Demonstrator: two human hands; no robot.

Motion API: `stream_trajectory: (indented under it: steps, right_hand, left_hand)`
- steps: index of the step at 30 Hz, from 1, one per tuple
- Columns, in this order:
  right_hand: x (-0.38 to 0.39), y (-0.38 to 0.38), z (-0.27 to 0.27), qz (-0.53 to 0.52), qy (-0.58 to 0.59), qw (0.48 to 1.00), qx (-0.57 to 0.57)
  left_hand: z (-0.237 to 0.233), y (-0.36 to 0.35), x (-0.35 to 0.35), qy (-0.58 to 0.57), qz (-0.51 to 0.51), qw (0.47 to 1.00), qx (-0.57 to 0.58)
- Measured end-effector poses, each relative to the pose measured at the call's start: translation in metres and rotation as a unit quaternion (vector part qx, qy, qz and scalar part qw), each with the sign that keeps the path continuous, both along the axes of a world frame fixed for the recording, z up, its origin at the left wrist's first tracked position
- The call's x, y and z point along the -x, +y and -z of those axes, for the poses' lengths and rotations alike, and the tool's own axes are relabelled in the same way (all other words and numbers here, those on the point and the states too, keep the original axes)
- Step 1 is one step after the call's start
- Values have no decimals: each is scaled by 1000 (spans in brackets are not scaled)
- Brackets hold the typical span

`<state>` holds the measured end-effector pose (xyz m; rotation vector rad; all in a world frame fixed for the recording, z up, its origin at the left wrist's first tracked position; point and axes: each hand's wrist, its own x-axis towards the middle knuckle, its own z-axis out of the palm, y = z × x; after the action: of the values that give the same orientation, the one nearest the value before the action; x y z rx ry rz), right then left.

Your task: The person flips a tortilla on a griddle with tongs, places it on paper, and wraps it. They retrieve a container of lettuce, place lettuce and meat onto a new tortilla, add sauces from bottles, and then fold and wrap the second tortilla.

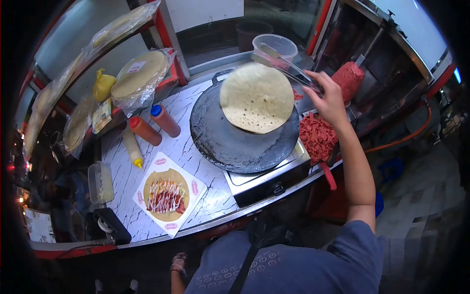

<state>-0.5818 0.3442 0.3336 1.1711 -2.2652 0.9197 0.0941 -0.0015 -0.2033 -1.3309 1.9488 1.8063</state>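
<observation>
Closest to us is our own blue-grey shirt (293, 269) with a dark strap across it, and from it the bare right arm runs up to the right hand (329, 100). That hand is closed around the handles of a pair of metal tongs (289, 66), fingers curled tight. Our left hand is out of sight.

The tongs slant up and away to the hand's left, and their tips reach the clear plastic tub (275, 46). Just left of the hand is the round flatbread (257, 98). It lies on the far part of the black griddle (230, 144), its far edge right under the tongs; we cannot tell whether the tongs pinch it.

Below the hand, on our side of it, sits a heap of shredded red meat (317, 137), and the meat spit (348, 78) stands just beyond the hand to its right.

Well to the hand's left, past the griddle, three sauce bottles (144, 131) lie on the marbled counter (191, 152). Nearer us on that side, a dressed flatbread (166, 196) striped with white sauce rests on a paper sheet (196, 188). Farthest left is a bagged stack of flatbreads (139, 73).
</observation>
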Motion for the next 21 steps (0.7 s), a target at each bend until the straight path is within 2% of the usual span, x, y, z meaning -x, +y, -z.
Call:
stream_trajectory:
  steps: [2, 4, 5, 6, 7, 9, 11, 13, 15, 16, 18, 19, 20, 21]
  right_hand:
    - [-13, 14, 19, 58, 8, 998, 24]
    - [-30, 28, 47, 54, 3, 999, 5]
    - [-46, 29, 57, 58, -73, 995, -30]
    - [-56, 29, 75, 47, -84, 992, -85]
    - [-72, 20, 78, 52, -74, 984, -151]
    - [-89, 7, 83, 48, -100, 986, -121]
    - [-97, 3, 82, 58, -102, 986, -114]
    - [-103, 1, 85, 69, -105, 986, -106]
    - [-104, 2, 90, 74, -92, 986, -114]
    - [-107, 0, 87, 82, -89, 987, -102]
    - [-109, 0, 88, 89, -81, 989, -80]
    - [-110, 0, 88, 94, -72, 991, -56]
    - [-113, 2, 84, 150, -84, 976, -130]
    - [-114, -1, 85, 150, -85, 976, -131]
  left_hand:
    - [-32, -13, -8, -17, -2, 1000, -13]
    - [-106, -30, 13, -31, -5, 999, -24]
    - [-133, -39, 21, -98, 1, 988, -118]
    - [-161, -50, 30, -165, 9, 964, -210]
    - [-192, -62, 41, -168, 12, 963, -212]
    - [-248, -85, 71, -109, 165, 934, -298]
    - [-285, -102, 94, -69, 214, 930, -290]
    - [-320, -115, 116, -6, 210, 944, -253]
    - [-342, -123, 137, 52, 181, 958, -215]
    - [-344, -129, 147, 50, 182, 958, -217]
    - [-340, -140, 161, 109, 113, 983, -97]
    - [-334, -147, 165, 108, 111, 983, -98]
    - [-324, -157, 168, 139, 74, 986, -47]
    - [-314, -166, 172, 169, 38, 985, 5]
